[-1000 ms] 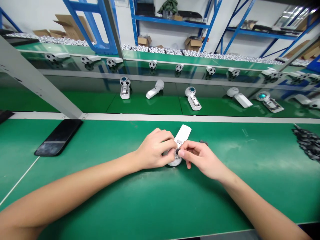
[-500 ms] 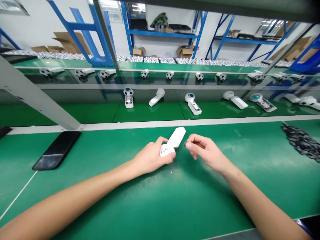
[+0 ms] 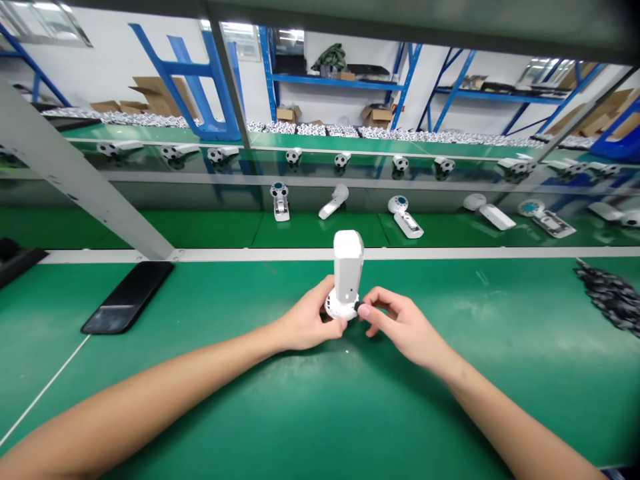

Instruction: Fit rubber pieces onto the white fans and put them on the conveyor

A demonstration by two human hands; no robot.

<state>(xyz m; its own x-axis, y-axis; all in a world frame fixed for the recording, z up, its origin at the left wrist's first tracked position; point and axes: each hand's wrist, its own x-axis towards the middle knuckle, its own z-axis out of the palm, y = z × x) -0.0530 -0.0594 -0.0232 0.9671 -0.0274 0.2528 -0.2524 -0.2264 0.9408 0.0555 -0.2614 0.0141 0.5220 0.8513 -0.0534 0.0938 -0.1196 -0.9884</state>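
Fingers (image 3: 334, 329) of that left hand (image 3: 306, 325) grip a white plastic round-ended gadget (image 3: 348, 270) over the green bench (image 3: 300, 413), best held steady while the right hand (image 3: 403, 325) pinches a small black bit (image 3: 357, 306) at its edge.

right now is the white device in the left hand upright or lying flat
Upright: the white device has its long part standing above the round end, which the left hand grips.

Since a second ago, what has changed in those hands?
The left hand has turned the white device so its handle appears to stand up. The right hand, pinching a small black piece, drew away and is back at the device's round end. The phone and black pile stayed put.
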